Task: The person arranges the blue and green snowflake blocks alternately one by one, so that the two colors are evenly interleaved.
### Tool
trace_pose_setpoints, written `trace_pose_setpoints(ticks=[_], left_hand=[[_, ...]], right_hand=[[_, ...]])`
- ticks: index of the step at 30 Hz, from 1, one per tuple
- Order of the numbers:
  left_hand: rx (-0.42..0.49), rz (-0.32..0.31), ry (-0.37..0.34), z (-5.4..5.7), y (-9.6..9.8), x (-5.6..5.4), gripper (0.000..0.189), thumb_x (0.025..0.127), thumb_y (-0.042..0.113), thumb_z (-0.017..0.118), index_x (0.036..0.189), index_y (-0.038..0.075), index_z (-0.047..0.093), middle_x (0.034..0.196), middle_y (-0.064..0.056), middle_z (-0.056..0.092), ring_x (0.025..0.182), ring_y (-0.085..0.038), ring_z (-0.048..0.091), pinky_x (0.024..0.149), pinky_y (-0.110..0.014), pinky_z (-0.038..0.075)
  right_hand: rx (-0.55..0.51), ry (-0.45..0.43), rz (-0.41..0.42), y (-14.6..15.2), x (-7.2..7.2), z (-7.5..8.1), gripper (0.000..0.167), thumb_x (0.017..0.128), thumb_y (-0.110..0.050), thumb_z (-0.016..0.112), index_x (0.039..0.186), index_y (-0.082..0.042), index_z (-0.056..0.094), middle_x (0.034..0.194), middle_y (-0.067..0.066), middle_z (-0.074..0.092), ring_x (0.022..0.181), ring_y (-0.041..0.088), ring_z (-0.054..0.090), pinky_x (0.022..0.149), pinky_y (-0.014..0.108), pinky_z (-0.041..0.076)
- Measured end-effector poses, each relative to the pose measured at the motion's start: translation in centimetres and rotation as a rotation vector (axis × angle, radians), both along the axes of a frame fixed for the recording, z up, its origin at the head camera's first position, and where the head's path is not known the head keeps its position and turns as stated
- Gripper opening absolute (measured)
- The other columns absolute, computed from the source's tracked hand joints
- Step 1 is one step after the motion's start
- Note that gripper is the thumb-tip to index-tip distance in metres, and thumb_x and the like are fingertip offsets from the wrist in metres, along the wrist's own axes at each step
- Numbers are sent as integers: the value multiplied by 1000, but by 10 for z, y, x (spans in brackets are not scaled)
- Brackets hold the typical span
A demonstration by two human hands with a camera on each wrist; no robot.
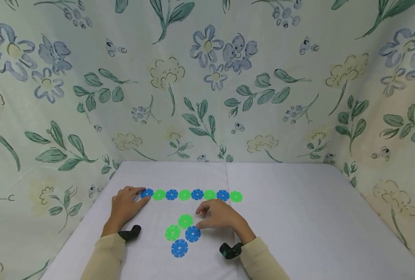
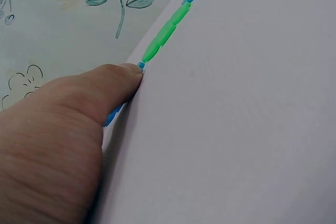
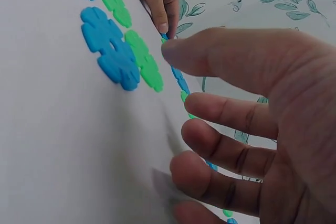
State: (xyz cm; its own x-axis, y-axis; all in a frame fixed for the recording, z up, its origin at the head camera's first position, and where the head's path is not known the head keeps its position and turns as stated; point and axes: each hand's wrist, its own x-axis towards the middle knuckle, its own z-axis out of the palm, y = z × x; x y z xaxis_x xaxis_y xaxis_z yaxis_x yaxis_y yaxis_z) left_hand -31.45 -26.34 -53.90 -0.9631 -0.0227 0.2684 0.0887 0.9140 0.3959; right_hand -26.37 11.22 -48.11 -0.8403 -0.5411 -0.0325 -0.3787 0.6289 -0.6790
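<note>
A row of flat plastic snowflake discs, blue and green by turns, lies across the white tabletop. At its left end my left hand (image 1: 126, 205) holds the blue snowflake disc (image 1: 147, 193) between thumb and index finger; in the left wrist view the thumb (image 2: 113, 85) covers much of it. My right hand (image 1: 219, 216) hovers with loosely bent, spread fingers and nothing between them. Nearest to it is a loose blue disc (image 1: 192, 234), which shows large in the right wrist view beside a green disc (image 3: 144, 61). Another green disc (image 1: 172, 232) and another blue disc (image 1: 179, 248) lie close by.
The row ends on the right in a green disc (image 1: 236, 196), beyond the right hand. White cloth covers the table (image 1: 298, 217), with a crease running front to back. A flower-patterned curtain (image 1: 200, 116) stands behind and along both sides.
</note>
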Motion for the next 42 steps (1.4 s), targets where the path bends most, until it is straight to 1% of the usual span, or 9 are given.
trace_pose_setpoints(ticks=[4,7,14,21,27,33,37,42], left_hand=[[0,-5,1,-3,1,1,57,88,60,67,131,23,66,126,-16,60,114,-37,53,88,-56,36],[-1,-6,6,-4,1,0,56,88,58,68,131,23,66,125,-16,61,113,-37,53,88,-56,36],[-1,-6,3,-2,2,0,56,89,57,68,131,22,66,125,-17,61,112,-37,53,86,-55,36],[-4,-10,5,0,1,-1,58,89,61,66,132,21,66,125,-17,60,112,-38,53,86,-55,36],[-31,7,10,2,-4,-1,60,89,62,64,132,21,66,124,-18,61,112,-38,54,83,-53,36],[-17,0,-13,1,-5,-1,63,89,65,62,133,21,65,125,-18,60,113,-38,53,83,-53,35],[-13,-3,-11,0,-2,-3,62,89,65,63,133,21,65,125,-17,60,113,-38,53,84,-54,35],[-12,-5,-5,0,-1,-3,62,89,65,63,133,22,65,126,-17,60,114,-38,53,85,-55,35]], right_hand=[[15,-1,26,0,1,-5,40,73,-41,87,105,-22,74,89,-8,68,79,6,57,72,25,46],[27,-2,35,-1,2,-8,41,71,-43,88,104,-24,74,88,-10,67,79,5,57,72,24,47],[68,0,57,-3,0,-13,46,65,-47,91,103,-30,73,90,-15,65,85,4,58,77,24,46],[100,23,81,-6,1,-12,50,61,-49,93,103,-33,70,93,-15,62,86,3,55,77,23,45],[126,51,97,-12,2,-9,50,60,-50,93,101,-34,69,93,-15,59,85,3,53,76,22,44],[144,55,91,-13,3,-10,49,59,-48,94,98,-34,69,91,-15,58,83,4,52,74,23,44],[163,64,82,-12,2,-13,47,60,-49,94,98,-36,69,91,-16,57,83,4,52,73,23,44],[176,65,78,-11,3,-11,46,60,-49,93,96,-37,68,92,-15,58,83,4,52,73,24,44]])
